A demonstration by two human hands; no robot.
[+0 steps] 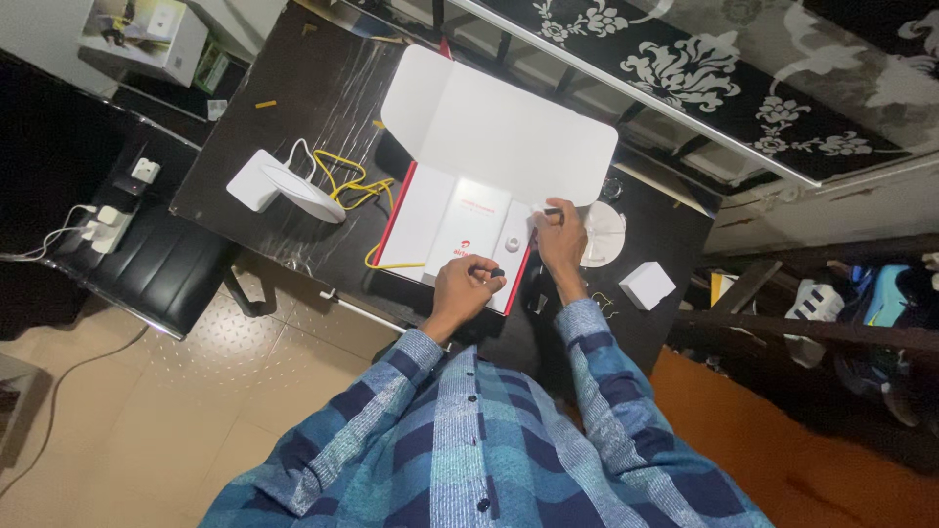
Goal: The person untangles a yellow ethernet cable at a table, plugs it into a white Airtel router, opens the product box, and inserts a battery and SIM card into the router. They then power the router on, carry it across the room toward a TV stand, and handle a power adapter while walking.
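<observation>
An open white box (pixel 445 220) with red edges lies on the dark table (pixel 284 108), its lid (pixel 499 127) folded back. My left hand (pixel 465 286) rests at the box's near edge, pinching a small black object (pixel 496 273). At the box's right side my right hand (pixel 560 238) holds a thin dark piece against the lid's corner. A small white round part (pixel 513 243) sits inside the box between the hands.
A white router-like device (pixel 279 186) with a yellow cable (pixel 357 186) lies left of the box. A white round disc (pixel 603 235) and a small white block (pixel 647 286) sit to the right. A black chair (pixel 147 259) stands left; shoes (pixel 831 303) lie on the right.
</observation>
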